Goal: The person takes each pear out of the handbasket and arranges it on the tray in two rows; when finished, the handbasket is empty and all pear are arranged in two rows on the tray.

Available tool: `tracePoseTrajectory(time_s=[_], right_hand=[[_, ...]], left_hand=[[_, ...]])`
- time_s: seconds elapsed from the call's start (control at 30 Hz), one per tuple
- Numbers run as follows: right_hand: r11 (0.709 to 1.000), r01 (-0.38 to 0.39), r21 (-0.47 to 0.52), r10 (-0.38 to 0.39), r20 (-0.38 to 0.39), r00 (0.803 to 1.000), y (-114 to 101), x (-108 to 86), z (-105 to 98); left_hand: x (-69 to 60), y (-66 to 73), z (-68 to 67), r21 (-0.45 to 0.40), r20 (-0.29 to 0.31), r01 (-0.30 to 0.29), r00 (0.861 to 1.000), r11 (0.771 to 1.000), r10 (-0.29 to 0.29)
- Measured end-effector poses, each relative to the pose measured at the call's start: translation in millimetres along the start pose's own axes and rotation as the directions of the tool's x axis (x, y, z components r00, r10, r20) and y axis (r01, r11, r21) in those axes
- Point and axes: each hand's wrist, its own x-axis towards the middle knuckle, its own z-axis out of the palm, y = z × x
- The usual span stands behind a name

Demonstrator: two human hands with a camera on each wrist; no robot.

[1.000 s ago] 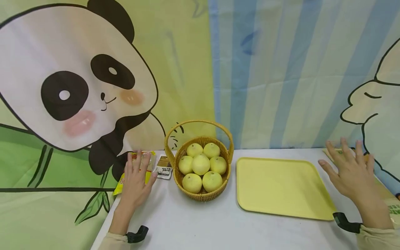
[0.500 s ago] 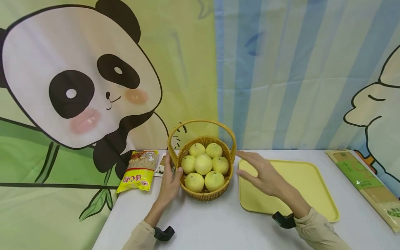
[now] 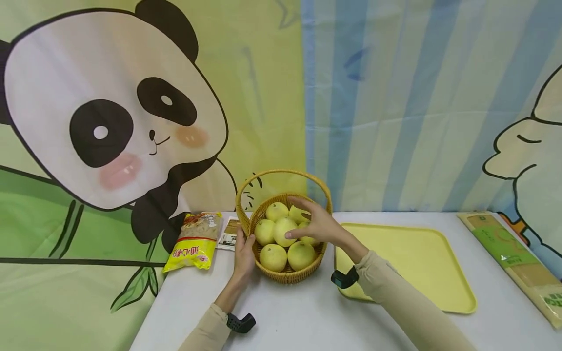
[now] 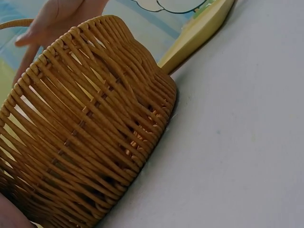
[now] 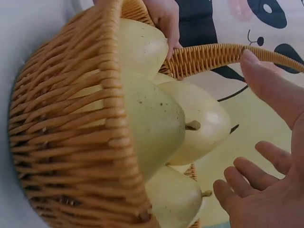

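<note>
A wicker basket (image 3: 287, 277) with a tall arched handle stands on the white table. Several round, pale yellow-green fruits (image 3: 273, 257) with short stems fill it; their exact kind is unclear. My left hand (image 3: 244, 258) holds the basket's left side at the base of the handle, thumb by the rim. Over the right part of the fruits hovers my right hand (image 3: 319, 225), its fingers spread and loosely bent. In the right wrist view, a gap shows between this right hand (image 5: 275, 190) and the nearest fruits (image 5: 197, 123). It hides some of the fruits from the head view.
Right of the basket lies a yellow tray (image 3: 421, 273), partly behind the right forearm. A yellow food bag (image 3: 195, 243) and a small white-and-brown packet (image 3: 229, 235) lie to the left. A long green-and-tan package (image 3: 509, 258) lies at the far right. A printed cloth (image 3: 263, 97) hangs behind.
Both hands have come inward from the table's sides. The left one now holds the basket's side; the right has passed over the tray to above the fruits. The basket stays in place.
</note>
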Motion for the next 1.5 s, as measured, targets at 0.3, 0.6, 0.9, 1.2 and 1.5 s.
tracePoseTrajectory(time_s=[0.3, 0.6, 0.9, 1.2, 1.5], right_hand=[[0.996, -0.076, 0.045, 0.075, 0.025, 0.997, 4.9, 27.1, 9.3], [0.992, -0.125, 0.021, 0.125, 0.037, 0.992, 4.2, 41.6, 18.3], [0.982, -0.187, 0.020, 0.186, 0.047, 0.981, 6.9, 42.2, 28.2], [0.990, -0.140, -0.006, 0.140, 0.075, 0.987, 7.4, 38.5, 29.7], [0.992, -0.097, -0.077, 0.100, 0.037, 0.994, 10.1, 34.7, 31.9]], left_hand=[[-0.4, -0.8, 4.5, -0.062, -0.035, 0.024, 0.999, 0.998, -0.026], [-3.3, -3.8, 6.2, -0.075, -0.053, 0.041, 0.998, 0.996, -0.045], [-2.0, -4.9, 7.0, -0.087, -0.060, 0.040, 0.997, 0.995, -0.045], [-0.5, -4.9, 5.9, -0.084, -0.061, 0.017, 0.998, 0.996, -0.022], [-0.3, -5.7, 4.8, -0.086, -0.066, 0.036, 0.997, 0.996, -0.042]])
